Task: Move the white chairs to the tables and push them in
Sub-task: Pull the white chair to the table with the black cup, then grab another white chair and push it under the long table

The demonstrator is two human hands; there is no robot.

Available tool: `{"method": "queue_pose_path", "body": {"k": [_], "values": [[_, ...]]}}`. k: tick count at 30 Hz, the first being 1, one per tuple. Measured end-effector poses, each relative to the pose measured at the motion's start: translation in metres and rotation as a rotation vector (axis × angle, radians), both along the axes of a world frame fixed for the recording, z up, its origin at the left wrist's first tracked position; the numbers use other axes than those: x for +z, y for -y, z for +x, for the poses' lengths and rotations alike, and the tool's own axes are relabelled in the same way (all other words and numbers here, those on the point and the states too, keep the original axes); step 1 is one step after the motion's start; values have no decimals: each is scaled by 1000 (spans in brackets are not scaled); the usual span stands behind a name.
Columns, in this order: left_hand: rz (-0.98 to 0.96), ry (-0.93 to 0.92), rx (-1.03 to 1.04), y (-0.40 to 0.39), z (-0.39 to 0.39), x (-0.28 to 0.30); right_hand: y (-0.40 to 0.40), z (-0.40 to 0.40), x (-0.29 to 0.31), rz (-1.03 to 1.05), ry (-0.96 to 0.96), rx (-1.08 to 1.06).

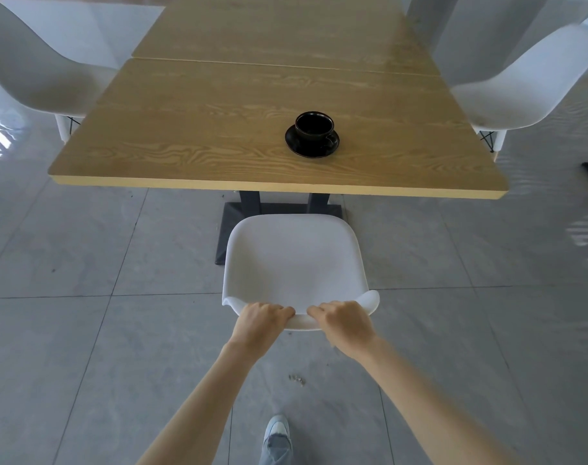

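Gripping the curved top edge of the smooth white plastic chair (296, 263), our left hand (260, 325) and right hand (344, 325) curl their fingers over it; the chair stands on grey tiles just short of the wood-grain table (219, 129).

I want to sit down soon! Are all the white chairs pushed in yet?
Not yet. The left chair and right chair already stand at the sides of the wooden table, seats near its edges. The left hand and right hand grip the backrest of the middle chair, which stands short of the table's near edge. It needs pushing in.
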State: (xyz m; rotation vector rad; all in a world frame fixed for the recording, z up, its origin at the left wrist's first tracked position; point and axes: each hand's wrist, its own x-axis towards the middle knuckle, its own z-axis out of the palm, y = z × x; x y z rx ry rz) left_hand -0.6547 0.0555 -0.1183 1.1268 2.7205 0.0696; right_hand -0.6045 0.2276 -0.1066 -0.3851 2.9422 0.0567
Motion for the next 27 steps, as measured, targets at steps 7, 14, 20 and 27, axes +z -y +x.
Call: {"method": "queue_pose_path", "body": {"k": [7,14,20,27], "values": [[58,2,55,-3,6,3,3,5,2,-42,-1,-43],[144,125,282,7,27,38,21,17,26,-286,89,-226],[661,186,571,35,61,96,46,40,65,-860,175,-438],[812,70,763,102,109,152,112,65,134,-1136,142,-344]]}}
